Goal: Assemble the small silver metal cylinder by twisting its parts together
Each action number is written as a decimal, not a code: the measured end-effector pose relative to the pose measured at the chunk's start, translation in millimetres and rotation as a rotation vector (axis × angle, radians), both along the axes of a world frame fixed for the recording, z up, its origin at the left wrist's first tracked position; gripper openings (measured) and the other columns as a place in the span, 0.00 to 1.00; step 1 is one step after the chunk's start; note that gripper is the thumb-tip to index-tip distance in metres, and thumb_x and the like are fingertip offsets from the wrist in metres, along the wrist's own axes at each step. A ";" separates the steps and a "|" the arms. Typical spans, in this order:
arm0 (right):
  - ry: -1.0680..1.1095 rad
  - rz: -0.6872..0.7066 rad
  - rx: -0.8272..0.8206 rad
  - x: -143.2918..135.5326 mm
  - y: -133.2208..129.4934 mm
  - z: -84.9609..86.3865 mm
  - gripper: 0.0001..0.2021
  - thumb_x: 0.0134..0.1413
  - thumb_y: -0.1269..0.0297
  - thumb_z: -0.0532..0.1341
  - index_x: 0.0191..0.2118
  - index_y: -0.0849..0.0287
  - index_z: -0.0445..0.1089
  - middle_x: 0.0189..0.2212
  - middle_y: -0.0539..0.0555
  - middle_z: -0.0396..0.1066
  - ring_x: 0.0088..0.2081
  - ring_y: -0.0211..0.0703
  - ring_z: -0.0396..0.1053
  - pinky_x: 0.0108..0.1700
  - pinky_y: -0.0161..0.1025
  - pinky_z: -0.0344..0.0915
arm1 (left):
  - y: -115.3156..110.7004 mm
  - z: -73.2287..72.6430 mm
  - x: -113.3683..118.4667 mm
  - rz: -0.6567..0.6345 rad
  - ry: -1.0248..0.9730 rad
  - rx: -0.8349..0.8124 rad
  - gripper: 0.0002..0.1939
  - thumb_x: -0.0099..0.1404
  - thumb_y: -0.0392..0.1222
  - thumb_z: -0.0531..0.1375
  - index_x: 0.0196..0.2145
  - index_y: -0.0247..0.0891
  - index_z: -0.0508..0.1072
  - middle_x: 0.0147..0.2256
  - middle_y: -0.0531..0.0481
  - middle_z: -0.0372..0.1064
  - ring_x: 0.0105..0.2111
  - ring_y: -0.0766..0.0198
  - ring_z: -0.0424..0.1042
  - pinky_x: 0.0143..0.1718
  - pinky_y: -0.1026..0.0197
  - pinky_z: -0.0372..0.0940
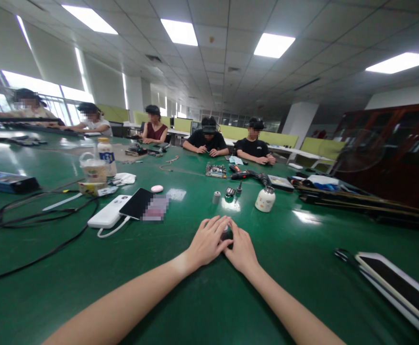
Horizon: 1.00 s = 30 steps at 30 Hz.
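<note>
A small dark object with a pale, shiny top (226,233) sits low over the green table (166,292), directly in front of the wearer, in the narrow gap between two bare hands. The left hand (208,242) arches from the left, its fingers reaching over toward the object's far side; the right hand (243,250) slants in from the right, fingers bent and their tips meeting the left's. The object lies to the right of the left palm and to the left of the right fingers, with neither hand clearly nearer. Both hands are curled narrowly around it, but which one grips it cannot be told, nor can its long axis, since fingers cover most of it. Beyond the hands stand a grey cylinder (216,197) and, farther right, a cream patterned jar (265,199).
</note>
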State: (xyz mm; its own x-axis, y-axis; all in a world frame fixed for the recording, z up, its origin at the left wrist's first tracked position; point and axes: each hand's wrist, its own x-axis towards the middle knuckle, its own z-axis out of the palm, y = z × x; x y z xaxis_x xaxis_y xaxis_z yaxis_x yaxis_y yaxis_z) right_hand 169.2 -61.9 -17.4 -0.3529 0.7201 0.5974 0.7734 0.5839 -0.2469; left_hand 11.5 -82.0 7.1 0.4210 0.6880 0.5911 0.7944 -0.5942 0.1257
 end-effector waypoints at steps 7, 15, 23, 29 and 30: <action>0.034 0.021 0.022 0.1 -1.4 4.0 0.35 0.51 0.68 0.59 0.65 0.61 0.49 0.52 0.62 0.70 0.49 0.54 0.70 0.53 0.52 0.64 | 2.8 -3.8 -0.2 -0.006 -0.015 0.003 0.35 0.70 0.52 0.53 0.67 0.36 0.44 0.64 0.39 0.55 0.63 0.52 0.55 0.59 0.50 0.52; 0.050 0.023 0.061 -1.0 -3.3 5.5 0.27 0.51 0.66 0.59 0.58 0.63 0.58 0.49 0.64 0.71 0.48 0.55 0.69 0.52 0.53 0.64 | 3.6 -3.8 -0.1 -0.030 0.018 -0.001 0.37 0.68 0.52 0.54 0.67 0.37 0.42 0.66 0.41 0.50 0.65 0.53 0.51 0.61 0.50 0.49; 0.062 0.012 0.074 -1.1 -3.7 5.0 0.28 0.50 0.66 0.59 0.58 0.63 0.57 0.47 0.63 0.71 0.48 0.56 0.69 0.49 0.52 0.65 | 2.7 -2.8 1.7 -0.054 0.027 -0.009 0.36 0.69 0.50 0.53 0.68 0.38 0.41 0.67 0.42 0.45 0.66 0.54 0.47 0.62 0.50 0.47; 0.050 0.031 0.057 -1.5 -5.1 6.9 0.25 0.49 0.71 0.58 0.55 0.62 0.60 0.46 0.61 0.71 0.46 0.54 0.69 0.49 0.50 0.65 | 4.2 -5.7 0.7 -0.055 -0.003 -0.030 0.38 0.69 0.49 0.54 0.68 0.37 0.39 0.67 0.41 0.46 0.66 0.55 0.47 0.62 0.50 0.47; 0.045 0.040 0.053 -1.5 -5.3 7.3 0.24 0.48 0.72 0.58 0.54 0.61 0.60 0.46 0.60 0.71 0.46 0.53 0.69 0.50 0.50 0.64 | 4.6 -6.5 0.4 -0.051 -0.012 -0.035 0.39 0.68 0.49 0.54 0.68 0.36 0.38 0.67 0.40 0.46 0.66 0.54 0.48 0.62 0.50 0.48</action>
State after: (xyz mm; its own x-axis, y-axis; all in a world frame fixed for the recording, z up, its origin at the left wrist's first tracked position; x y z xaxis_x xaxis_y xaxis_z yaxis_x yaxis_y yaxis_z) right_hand 167.7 -67.2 -10.1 -0.3523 0.6729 0.6505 0.7380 0.6272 -0.2490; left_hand 11.9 -77.3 0.6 0.4494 0.6858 0.5725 0.7614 -0.6292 0.1562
